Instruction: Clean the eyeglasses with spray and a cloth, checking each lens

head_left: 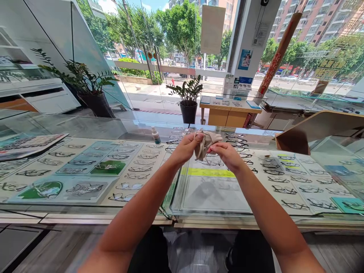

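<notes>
Both my hands are raised above the glass display counter (216,193). My left hand (187,147) is closed on a crumpled beige cleaning cloth (202,147), with the thumb pressed on top. Close beside it, the fingers of my right hand (227,154) pinch a pair of thin-framed eyeglasses (214,160) at the cloth's edge. One round lens shows below the right fingers; the cloth covers the other part of the glasses. A small white spray bottle (155,135) stands upright on the counter, left of my left hand.
Rows of eyeglasses (139,168) lie inside the glass cases on both sides. A magazine (31,146) rests at the far left, and a wooden-framed stand (321,131) at the right. Beyond the counter are a potted plant (189,110) and a wooden cabinet (227,115).
</notes>
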`<control>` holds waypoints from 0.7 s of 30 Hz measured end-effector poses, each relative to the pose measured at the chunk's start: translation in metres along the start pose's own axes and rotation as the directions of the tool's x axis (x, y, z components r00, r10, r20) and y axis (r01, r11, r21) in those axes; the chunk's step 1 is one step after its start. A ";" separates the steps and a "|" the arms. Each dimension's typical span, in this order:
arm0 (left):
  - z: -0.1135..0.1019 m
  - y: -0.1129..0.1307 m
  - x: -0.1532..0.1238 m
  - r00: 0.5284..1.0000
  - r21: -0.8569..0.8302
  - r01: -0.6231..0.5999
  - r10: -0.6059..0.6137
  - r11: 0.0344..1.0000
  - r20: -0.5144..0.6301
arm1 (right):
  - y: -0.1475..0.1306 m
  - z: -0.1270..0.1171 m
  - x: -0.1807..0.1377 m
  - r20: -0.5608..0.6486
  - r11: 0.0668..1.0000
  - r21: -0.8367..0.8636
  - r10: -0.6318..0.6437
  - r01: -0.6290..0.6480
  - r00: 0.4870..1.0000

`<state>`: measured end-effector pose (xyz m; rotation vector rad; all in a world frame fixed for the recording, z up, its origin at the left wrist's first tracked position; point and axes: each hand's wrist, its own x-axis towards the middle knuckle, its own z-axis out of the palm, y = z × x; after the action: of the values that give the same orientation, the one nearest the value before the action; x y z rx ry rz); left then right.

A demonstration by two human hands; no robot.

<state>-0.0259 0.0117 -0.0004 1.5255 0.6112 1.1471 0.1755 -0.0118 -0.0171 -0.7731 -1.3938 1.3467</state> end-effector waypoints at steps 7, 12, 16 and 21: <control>0.005 0.011 -0.006 0.994 -0.066 0.025 -0.018 0.998 0.109 | -0.009 0.010 -0.006 0.019 0.975 0.187 0.114 -0.116 0.993; 0.020 0.000 -0.010 0.957 0.164 -0.116 0.155 0.980 -0.247 | -0.005 0.022 -0.010 0.086 0.974 0.193 0.105 -0.120 0.991; 0.012 0.001 -0.007 0.975 0.106 -0.101 0.120 0.989 -0.187 | -0.006 0.021 -0.011 0.058 0.968 0.218 0.116 -0.126 0.991; -0.010 0.012 -0.005 0.976 -0.069 0.037 -0.021 0.997 0.215 | -0.010 0.010 -0.008 0.009 0.961 0.214 0.175 -0.173 0.984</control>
<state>-0.0389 0.0086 0.0088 1.5484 0.4395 0.9564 0.1706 -0.0242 -0.0076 -0.7702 -1.1698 1.5977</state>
